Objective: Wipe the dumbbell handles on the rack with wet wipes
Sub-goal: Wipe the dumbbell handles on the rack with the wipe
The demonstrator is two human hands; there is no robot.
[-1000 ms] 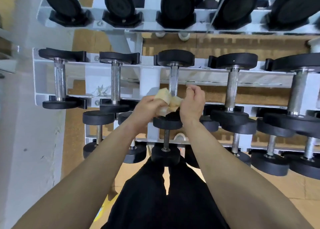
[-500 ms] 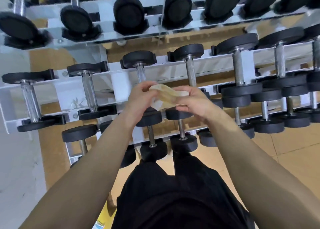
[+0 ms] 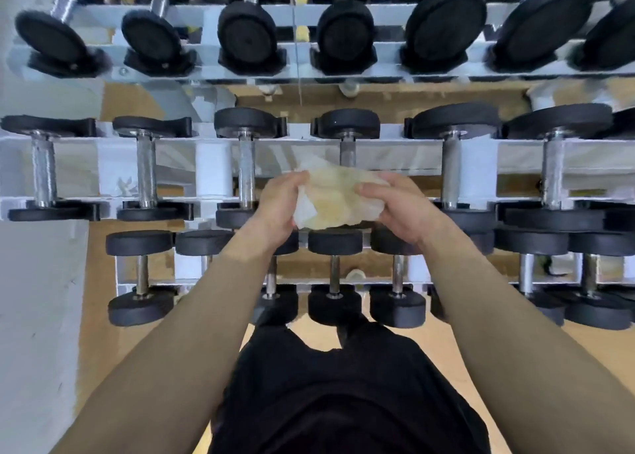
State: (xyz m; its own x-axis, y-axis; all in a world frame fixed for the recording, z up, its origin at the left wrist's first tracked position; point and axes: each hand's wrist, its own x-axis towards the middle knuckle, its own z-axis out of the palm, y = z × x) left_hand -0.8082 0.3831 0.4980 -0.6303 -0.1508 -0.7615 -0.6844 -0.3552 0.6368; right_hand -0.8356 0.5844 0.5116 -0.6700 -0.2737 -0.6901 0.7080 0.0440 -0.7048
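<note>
A white three-tier rack (image 3: 213, 164) carries black dumbbells with steel handles. Both hands hold one crumpled, yellow-stained wet wipe (image 3: 336, 199) spread between them, in front of the middle tier. My left hand (image 3: 280, 209) grips its left edge and my right hand (image 3: 398, 209) grips its right edge. The wipe hangs over the near part of one middle-tier dumbbell handle (image 3: 347, 151), hiding most of it; whether it touches the steel I cannot tell. Another handle (image 3: 246, 171) stands just left of my left hand.
Heavier dumbbells (image 3: 450, 164) fill the middle tier to the right, smaller ones (image 3: 335, 271) lie on the bottom tier under my wrists. A white wall (image 3: 37, 316) closes the left side. Wooden floor (image 3: 598, 343) shows below the rack, and my black trousers (image 3: 343, 402) are underneath.
The view swung left then back and moved closer. The wipe went from a small wad between my hands to a wider sheet, and my hands moved apart, one dumbbell further right.
</note>
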